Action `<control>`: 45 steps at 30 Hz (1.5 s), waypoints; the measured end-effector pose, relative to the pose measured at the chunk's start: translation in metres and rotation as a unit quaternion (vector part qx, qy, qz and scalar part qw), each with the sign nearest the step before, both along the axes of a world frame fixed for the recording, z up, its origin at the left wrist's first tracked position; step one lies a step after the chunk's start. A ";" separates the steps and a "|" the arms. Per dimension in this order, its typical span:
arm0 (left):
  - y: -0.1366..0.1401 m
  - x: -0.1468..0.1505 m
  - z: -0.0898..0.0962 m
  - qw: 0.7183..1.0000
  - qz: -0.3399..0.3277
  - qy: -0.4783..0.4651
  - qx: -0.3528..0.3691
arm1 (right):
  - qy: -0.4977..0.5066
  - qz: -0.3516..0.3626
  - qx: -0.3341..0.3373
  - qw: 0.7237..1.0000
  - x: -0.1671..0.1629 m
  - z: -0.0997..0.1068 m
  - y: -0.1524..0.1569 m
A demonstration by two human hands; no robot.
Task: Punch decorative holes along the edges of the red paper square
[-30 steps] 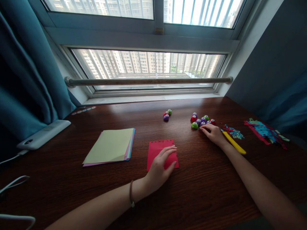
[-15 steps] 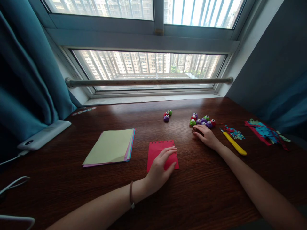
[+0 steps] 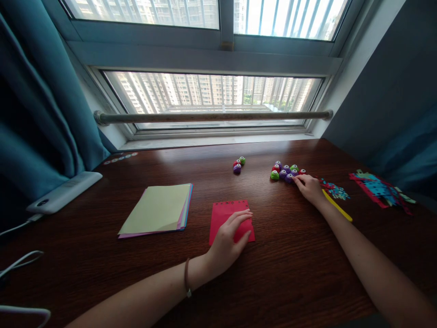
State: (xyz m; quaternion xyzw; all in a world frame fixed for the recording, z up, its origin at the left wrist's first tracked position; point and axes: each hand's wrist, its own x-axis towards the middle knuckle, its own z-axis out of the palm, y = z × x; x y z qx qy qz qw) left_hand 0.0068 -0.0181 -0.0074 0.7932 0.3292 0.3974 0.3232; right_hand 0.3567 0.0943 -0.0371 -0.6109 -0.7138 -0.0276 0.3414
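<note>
My left hand (image 3: pixel 229 237) lies over a red sheet of paper (image 3: pixel 218 217), fingers outstretched and thumb apart, touching its right part. Small punched holes run along the sheet's top edge. To the right, my right hand (image 3: pixel 310 188) is at the near right end of a cluster of small craft punches (image 3: pixel 283 174) in purple, red and green. Its thumb and fingertips close on a purple punch there, which they mostly hide. A smaller group of punches (image 3: pixel 237 168) stands apart, farther left. Beside the right wrist is a yellow craft knife (image 3: pixel 337 207), partly covered by the arm.
A stack of coloured paper (image 3: pixel 157 207) lies left of the red sheet. Punched confetti (image 3: pixel 336 190) and punched paper scraps (image 3: pixel 377 187) are at the right. A white device (image 3: pixel 64 193) with a cable sits by the curtain. The window bar (image 3: pixel 211 117) crosses behind the table.
My right hand has moved right along the cluster, from beside the green punch to the purple one at its near right end. My left hand stays on the red paper.
</note>
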 end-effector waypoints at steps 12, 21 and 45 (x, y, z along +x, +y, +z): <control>0.000 0.001 0.000 1.000 0.003 -0.002 -0.009 | 0.065 -0.011 0.040 0.997 -0.002 0.006 -0.005; 0.001 0.001 0.002 1.000 0.001 -0.003 -0.006 | 0.097 0.030 -0.008 0.995 -0.006 -0.001 0.002; 0.000 0.000 0.001 1.000 -0.004 -0.006 -0.009 | -0.004 0.102 -0.015 0.995 -0.020 0.003 -0.005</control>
